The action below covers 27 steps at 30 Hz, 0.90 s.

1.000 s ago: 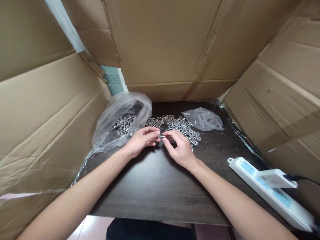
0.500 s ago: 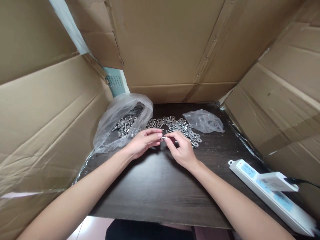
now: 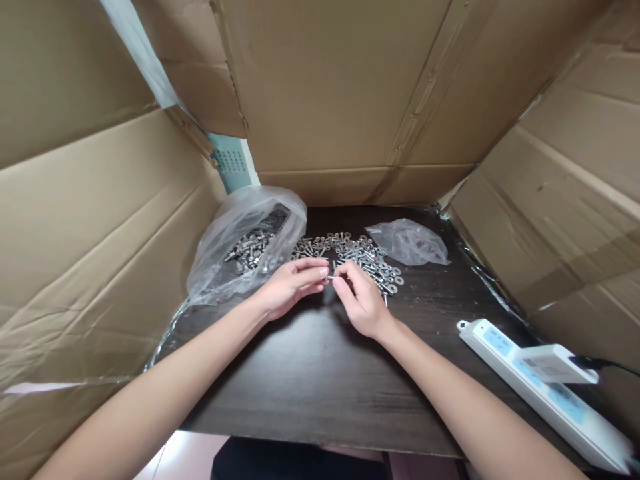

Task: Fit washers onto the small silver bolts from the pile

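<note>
Over the dark table, my left hand and my right hand meet fingertip to fingertip. A small silver screw spans the gap between them. Its left end is pinched by my left thumb and fingers, its right end by my right thumb and index finger. Whether a nut or washer sits on it is too small to tell. Just beyond my fingers lies a loose pile of screws, nuts and washers, partly covered by my right hand.
At the left stands an open clear plastic bag holding many metal fasteners. A flatter clear bag lies at the back right. On the right edge is a white power strip with a plugged-in adapter. Cardboard walls enclose the table.
Both hands have shifted very slightly to the right with the screw between them. A screw beside my right hand shows more. The pile and bags stay put.
</note>
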Available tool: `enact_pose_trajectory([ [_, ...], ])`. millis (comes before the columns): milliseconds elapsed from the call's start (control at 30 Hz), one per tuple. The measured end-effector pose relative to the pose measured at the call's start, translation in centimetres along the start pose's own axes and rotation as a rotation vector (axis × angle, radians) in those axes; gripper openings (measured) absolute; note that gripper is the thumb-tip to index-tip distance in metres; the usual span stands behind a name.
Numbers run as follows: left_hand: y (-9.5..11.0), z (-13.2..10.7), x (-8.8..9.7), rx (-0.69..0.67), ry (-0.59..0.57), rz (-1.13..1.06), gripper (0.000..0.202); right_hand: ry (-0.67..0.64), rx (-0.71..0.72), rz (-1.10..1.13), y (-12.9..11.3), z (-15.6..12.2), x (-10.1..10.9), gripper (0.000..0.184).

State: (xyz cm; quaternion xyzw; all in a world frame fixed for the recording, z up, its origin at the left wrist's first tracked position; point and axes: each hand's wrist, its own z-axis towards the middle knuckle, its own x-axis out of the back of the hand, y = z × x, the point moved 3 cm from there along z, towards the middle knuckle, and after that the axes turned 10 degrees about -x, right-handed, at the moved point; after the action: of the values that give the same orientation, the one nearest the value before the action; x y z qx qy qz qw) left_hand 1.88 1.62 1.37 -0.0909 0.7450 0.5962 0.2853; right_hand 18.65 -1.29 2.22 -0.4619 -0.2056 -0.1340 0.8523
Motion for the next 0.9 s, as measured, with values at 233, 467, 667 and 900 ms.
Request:
enact_pose_trajectory([
  [233, 0.09, 0.13, 0.21, 0.020, 0.049, -0.012, 0.022, 0.034, 0.011, 0.075, 0.11, -0.12, -0.13, 0.012],
  [467, 0.15, 0.03, -0.09, 0.053, 0.090, -0.076, 0.014, 0.110, 0.065, 0.033, -0.06, -0.14, -0.01, 0.015],
  [667, 0.01, -0.13, -0.23, 0.081, 0.129, -0.116, 0.015, 0.149, 0.106, 0.008, -0.17, -0.19, 0.14, 0.015],
  [900, -0.12, -0.27, -0.20, 0.040, 0.061, -0.082, 0.014, 0.106, 0.070, -0.020, 0.36, 0.02, 0.23, 0.012],
])
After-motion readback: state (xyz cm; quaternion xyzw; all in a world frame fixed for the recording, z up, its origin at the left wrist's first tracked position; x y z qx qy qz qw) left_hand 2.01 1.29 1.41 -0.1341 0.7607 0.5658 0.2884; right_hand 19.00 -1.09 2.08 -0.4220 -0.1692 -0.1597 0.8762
